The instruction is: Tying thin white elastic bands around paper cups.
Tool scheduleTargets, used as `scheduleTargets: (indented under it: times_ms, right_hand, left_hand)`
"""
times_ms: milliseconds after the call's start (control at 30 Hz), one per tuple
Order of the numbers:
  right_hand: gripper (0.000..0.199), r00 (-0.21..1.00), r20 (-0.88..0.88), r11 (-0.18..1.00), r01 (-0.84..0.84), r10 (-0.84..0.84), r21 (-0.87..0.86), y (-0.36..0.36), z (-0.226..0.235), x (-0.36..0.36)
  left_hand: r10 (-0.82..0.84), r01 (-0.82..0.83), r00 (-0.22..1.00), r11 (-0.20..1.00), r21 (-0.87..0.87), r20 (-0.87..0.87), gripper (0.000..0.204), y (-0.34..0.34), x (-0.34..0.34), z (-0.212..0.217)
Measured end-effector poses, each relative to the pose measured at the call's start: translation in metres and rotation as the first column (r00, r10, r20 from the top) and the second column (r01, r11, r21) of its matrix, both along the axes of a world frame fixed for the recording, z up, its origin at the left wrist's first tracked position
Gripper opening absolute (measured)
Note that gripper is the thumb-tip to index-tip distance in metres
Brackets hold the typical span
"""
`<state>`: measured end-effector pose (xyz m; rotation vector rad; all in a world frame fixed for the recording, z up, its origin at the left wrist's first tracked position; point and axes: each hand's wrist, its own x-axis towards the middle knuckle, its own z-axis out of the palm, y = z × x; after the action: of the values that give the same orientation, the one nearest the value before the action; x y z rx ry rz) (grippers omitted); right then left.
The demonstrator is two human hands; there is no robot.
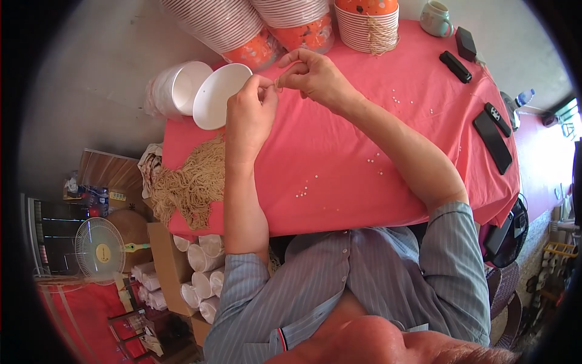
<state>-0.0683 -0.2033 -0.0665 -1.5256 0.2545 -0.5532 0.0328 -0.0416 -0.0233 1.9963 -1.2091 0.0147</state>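
Above the far part of the table, my left hand (250, 112) and my right hand (315, 76) meet at the fingertips. Both are closed in a pinch. A small pale bit shows between them, too thin to name for sure. Just left of my left hand, a white bowl (213, 100) stands tilted, its inside facing me. A tangled heap of beige cord (194, 179) lies beside my left forearm and hangs over the table's edge. Small white beads (301, 194) are scattered in little groups on the red cloth (339, 158).
Wrapped white bowls (176, 91) sit at the far left. Stacks of orange-patterned paper bowls (242, 36) line the back, one stack (367, 30) with beige cords draped over it. A mug (436, 19), a black stapler-like object (455, 67) and a phone (492, 142) lie right.
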Motion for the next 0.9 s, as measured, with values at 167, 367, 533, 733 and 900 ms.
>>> scheduleTargets:
  times_ms: [167,367,533,733,900]
  right_hand:
    - [0.037,1.000,-0.008,1.000,0.014,-0.014,-0.001,-0.001,0.000,0.000]
    - [0.039,1.000,-0.013,1.000,0.016,-0.016,-0.013,-0.001,0.003,-0.001]
    - [0.039,1.000,-0.025,1.000,0.011,-0.011,-0.009,-0.003,0.008,-0.004]
    - [0.039,1.000,-0.008,1.000,0.016,-0.016,-0.005,-0.002,0.007,-0.005]
    - [0.037,1.000,-0.009,1.000,0.021,-0.021,-0.017,-0.003,0.006,-0.007]
  left_hand:
    - [-0.057,0.057,0.998,0.998,0.000,0.004,0.016,0.002,0.004,-0.005]
    - [-0.063,0.062,0.990,0.998,0.014,0.129,0.018,0.001,0.001,-0.006]
    - [-0.021,0.022,0.976,1.000,-0.006,0.216,0.012,-0.001,-0.005,-0.004]
    - [-0.022,0.016,0.972,1.000,0.026,0.233,0.012,-0.001,-0.004,-0.005]
    - [-0.011,0.022,0.975,0.999,-0.047,0.222,0.010,0.001,-0.011,0.000]
